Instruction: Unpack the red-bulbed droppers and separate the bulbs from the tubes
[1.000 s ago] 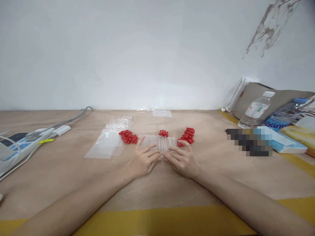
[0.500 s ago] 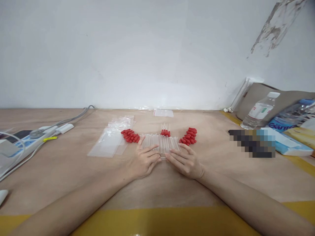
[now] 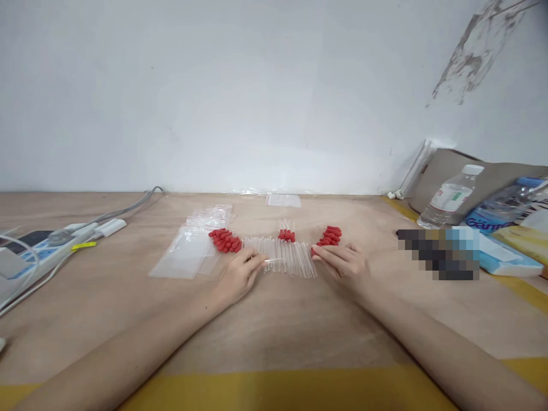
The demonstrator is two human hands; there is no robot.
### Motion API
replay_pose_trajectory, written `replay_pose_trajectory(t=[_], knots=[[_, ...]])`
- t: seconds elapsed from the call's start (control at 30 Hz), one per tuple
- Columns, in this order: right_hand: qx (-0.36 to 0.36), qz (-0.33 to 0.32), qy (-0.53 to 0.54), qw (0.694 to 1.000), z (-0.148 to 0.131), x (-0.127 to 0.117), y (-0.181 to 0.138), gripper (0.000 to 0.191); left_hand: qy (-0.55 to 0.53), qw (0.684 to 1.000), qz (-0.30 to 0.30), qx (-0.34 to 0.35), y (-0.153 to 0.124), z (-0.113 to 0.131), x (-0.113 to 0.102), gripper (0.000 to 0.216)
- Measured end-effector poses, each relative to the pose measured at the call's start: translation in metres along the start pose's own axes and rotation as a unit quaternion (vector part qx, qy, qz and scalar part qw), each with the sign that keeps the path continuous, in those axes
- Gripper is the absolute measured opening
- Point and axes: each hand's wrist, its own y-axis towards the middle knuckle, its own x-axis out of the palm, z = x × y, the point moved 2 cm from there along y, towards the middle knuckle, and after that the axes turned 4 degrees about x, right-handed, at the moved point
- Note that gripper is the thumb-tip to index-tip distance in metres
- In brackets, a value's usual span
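Observation:
A row of clear dropper tubes (image 3: 291, 260) lies side by side on the table between my hands. At its left end, my left hand (image 3: 240, 273) pinches one clear tube (image 3: 274, 260), held crosswise over the others. My right hand (image 3: 346, 262) has its fingertips closed on a red rubber bulb (image 3: 315, 250) at the near end of the right pile of red bulbs (image 3: 332, 234). Another pile of red bulbs (image 3: 225, 240) lies beyond my left hand. Behind the row, several droppers with red bulbs fitted (image 3: 286, 234) lie together, tips pointing away.
Clear zip bags (image 3: 180, 254) lie on the left, and a small bag stack (image 3: 283, 200) near the wall. A power strip (image 3: 43, 254) with cables is far left. Water bottles (image 3: 449, 197), a tissue pack (image 3: 505, 257) and a blurred-out dark object (image 3: 440, 254) are on the right.
My hands have moved apart from the near edge of the tube row. The left now holds a tube crosswise; the right has shifted right and closed on a red bulb.

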Motion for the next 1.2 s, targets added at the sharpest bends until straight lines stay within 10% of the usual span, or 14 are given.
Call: replay_pose_trajectory(t=[0.43,0.83,1.2], knots=[[0.392,-0.120,0.111,0.905,0.085,0.017,0.044,0.024,0.049,0.995,-0.057,0.059,0.046,0.019,0.040,0.017],[0.419,-0.162,0.103,0.887,0.114,0.015,0.035,0.023,-0.003,0.993,-0.112,0.023,0.062,0.034,0.058,0.012],[0.305,-0.274,0.157,0.899,0.091,0.015,0.038,0.020,-0.047,0.993,-0.068,0.081,0.027,0.023,0.021,0.030]])
